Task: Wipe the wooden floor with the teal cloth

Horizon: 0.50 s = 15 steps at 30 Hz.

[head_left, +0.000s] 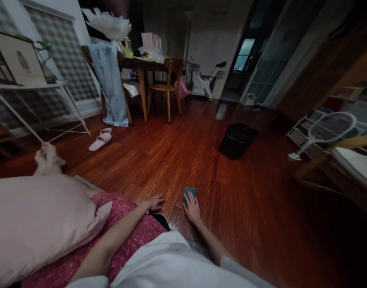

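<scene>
Covering much of a teal cup-like object (pixel 191 190), the right hand (pixel 191 206) has its fingers laid over the side facing the camera; whether they are clamped on it cannot be told. The object shows against the near part of the wooden floor (pixel 213 176), well short of the far edge where the exercise bike (pixel 203 85) stands; whether it rests on the boards is unclear. A one-sided hold could let it tip or slide if the fingers press unevenly, and any contents, which are hidden, might spill. The left hand (pixel 156 202), fingers apart and holding nothing visible, is near but not touching it, so probably too late to steady a slip.
</scene>
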Available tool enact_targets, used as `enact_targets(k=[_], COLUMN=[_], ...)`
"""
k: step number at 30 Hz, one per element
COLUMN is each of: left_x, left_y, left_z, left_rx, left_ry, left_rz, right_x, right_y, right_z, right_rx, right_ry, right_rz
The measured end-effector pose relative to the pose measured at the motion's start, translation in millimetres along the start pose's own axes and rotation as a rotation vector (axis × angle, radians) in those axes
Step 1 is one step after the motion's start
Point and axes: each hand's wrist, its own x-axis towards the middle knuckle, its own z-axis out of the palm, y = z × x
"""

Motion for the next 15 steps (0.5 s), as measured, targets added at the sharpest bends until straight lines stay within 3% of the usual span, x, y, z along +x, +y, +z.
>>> enact_targets(k=[4,8,11,15], left_x=[-1.2,-0.8,0.8,3.7], left_y=[-0.2,-1.1,-3.6,-8.4], left_z=[-0.8,0.0,1.2,3.5], left_rx=[-0.002,0.007,0.017,0.028], left_ry=[-0.010,-0.009,-0.006,-0.005], left_rz=[-0.002,-0.003,-0.002,0.019], right_x=[-5.2,-36.6,-60.5,-75.6], right_y=[75.1,133.2,144.7,116.0], right_z=[-18.3,-28.1,-25.3,-15.3], right_rx=[-0.073,-0.120,-0.119,-0.101], right_ry=[0.018,0.093,0.141,0.187], right_rz=[0.296,0.572,0.637,0.655])
